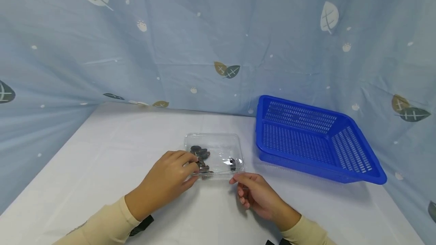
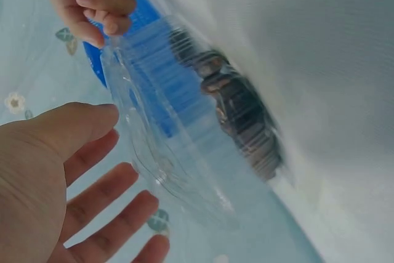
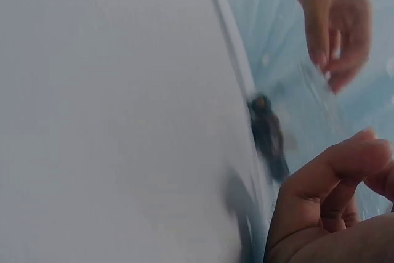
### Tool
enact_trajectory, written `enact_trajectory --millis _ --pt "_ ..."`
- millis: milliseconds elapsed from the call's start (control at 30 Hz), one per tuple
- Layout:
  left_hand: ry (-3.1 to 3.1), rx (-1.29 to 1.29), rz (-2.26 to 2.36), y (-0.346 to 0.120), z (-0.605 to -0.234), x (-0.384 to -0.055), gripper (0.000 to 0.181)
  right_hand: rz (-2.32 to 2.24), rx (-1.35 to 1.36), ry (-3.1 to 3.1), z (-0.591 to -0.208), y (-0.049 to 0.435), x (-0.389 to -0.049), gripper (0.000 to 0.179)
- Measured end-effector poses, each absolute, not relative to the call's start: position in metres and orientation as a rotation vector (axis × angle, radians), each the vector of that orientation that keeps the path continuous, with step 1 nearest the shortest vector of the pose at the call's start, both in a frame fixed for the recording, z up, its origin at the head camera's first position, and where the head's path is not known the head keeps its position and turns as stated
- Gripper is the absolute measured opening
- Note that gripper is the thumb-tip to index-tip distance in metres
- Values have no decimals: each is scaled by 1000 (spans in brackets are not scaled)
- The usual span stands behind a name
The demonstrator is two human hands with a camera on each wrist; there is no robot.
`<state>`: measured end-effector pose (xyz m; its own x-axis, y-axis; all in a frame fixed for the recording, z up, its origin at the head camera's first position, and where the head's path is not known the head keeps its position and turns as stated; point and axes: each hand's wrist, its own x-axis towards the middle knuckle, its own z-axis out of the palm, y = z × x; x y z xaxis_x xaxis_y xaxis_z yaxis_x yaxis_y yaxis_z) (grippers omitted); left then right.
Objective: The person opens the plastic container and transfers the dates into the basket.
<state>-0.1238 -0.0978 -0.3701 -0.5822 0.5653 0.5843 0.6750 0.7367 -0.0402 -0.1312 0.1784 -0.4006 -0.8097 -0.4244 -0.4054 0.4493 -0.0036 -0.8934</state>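
A clear plastic container [image 1: 218, 144] sits on the white tabletop in front of me. Inside it, several dark brown lumpy pieces [image 1: 201, 153] cluster at the left, with another dark piece [image 1: 233, 163] at the right; their kind is unclear. My left hand [image 1: 172, 175] is at the container's front left, fingertips over the rim and thumb in front. In the left wrist view the left hand's fingers [image 2: 101, 214] are spread apart beside the clear wall. With thumb and forefinger, my right hand [image 1: 257, 196] pinches the front right corner, its other fingers curled below.
To the right of the container stands a blue perforated plastic basket [image 1: 318, 167], with nothing in it. A light blue curtain [image 1: 190, 48] printed with leaves hangs behind the white table [image 1: 136, 135] and along its sides.
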Motion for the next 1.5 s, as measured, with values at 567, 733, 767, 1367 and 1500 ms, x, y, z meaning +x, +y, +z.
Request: enact_trajectory --millis 567,733,767,1367,1500 --pt "-2388 -923 -316 -102 -373 -120 18 -1945 41 1636 -406 106 -117 45" --pt "-2374 -935 -299 -103 -372 -119 18 -1968 61 1651 -406 104 -116 44" --pt "-2370 -938 -290 -104 -372 -119 18 -1970 63 1650 -406 104 -116 44" --pt "-2264 -1091 -135 -115 -371 -126 20 -1979 102 1596 -411 104 -118 42" --pt "-2233 -1163 -110 -119 -370 -131 22 -1977 100 1593 -411 104 -118 41"
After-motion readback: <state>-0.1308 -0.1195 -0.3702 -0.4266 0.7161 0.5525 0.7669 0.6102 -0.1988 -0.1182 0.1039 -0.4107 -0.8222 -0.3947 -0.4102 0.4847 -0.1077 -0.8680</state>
